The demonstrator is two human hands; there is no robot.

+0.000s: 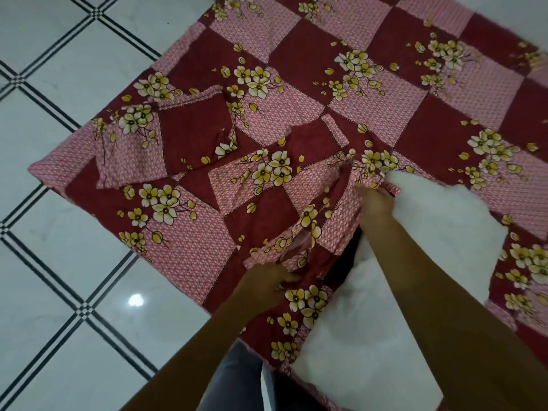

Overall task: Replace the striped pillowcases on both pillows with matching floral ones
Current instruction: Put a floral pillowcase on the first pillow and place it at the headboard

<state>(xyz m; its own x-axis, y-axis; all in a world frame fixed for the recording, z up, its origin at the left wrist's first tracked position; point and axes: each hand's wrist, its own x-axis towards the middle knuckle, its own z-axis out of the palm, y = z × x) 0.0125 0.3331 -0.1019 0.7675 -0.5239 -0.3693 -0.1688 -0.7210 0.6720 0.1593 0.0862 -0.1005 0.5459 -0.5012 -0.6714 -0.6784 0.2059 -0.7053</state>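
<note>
A bare white pillow (415, 232) lies on a maroon and pink floral bedsheet (385, 93) spread over a low bed. A matching floral pillowcase (275, 179) lies flat left of the pillow, its open end facing it. My left hand (267, 281) pinches the near edge of that opening. My right hand (375, 200) grips the far edge, touching the pillow's corner. A second floral pillowcase (166, 143) lies folded and loose further left. No striped pillowcase is visible.
White glossy floor tiles (74, 84) with black checkered lines surround the bed at the left and front. The bed's corner (38, 170) points left. My grey trouser leg (234, 378) shows at the bottom edge.
</note>
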